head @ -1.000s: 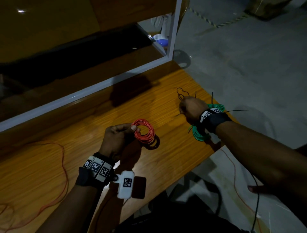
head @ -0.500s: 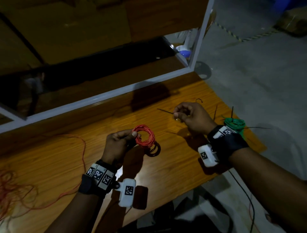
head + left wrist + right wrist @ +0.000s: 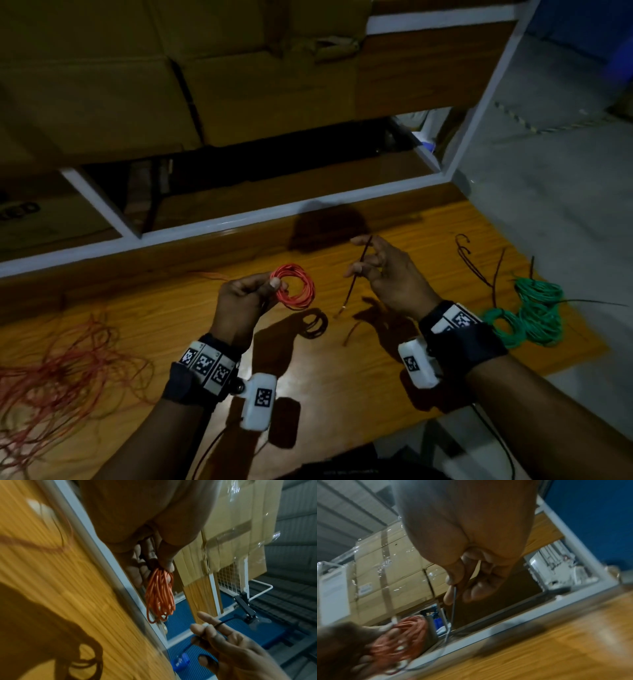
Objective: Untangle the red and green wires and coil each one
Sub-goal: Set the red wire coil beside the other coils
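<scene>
Holding the red coil (image 3: 293, 289) in my left hand (image 3: 245, 303), I pinch its loops between thumb and fingers, above the wooden table (image 3: 376, 359). My right hand (image 3: 394, 284) pinches a short dark tie (image 3: 356, 274) near its middle, and both its ends stick out free. I think I will bind the coil with this tie.

Several things could go wrong, in my judgement. My pinch covers only one side of the coil, so if the thumb slips while I pass the tie through, the loops may spring open and I must wind them again. The tie is thin and stiff, and my fingers (image 3: 452, 595) hold it lightly; it may turn or drop on the table. The light is weak and the tie is dark, so I could miss the hole of the coil. A loose red wire (image 3: 61, 377) lies in a tangle at the left of the table; whether it joins my coil, I cannot tell. If it does, a pull would drag it.

The green coils (image 3: 534, 315) lie at the right edge of the table, close to falling, with more dark ties (image 3: 479, 263) just beside them.

About writing: the wristbands carry only black-and-white square markers (image 3: 205, 363). A cardboard box (image 3: 102, 85) at the far left shows some dark letters, too cut off to read.
</scene>
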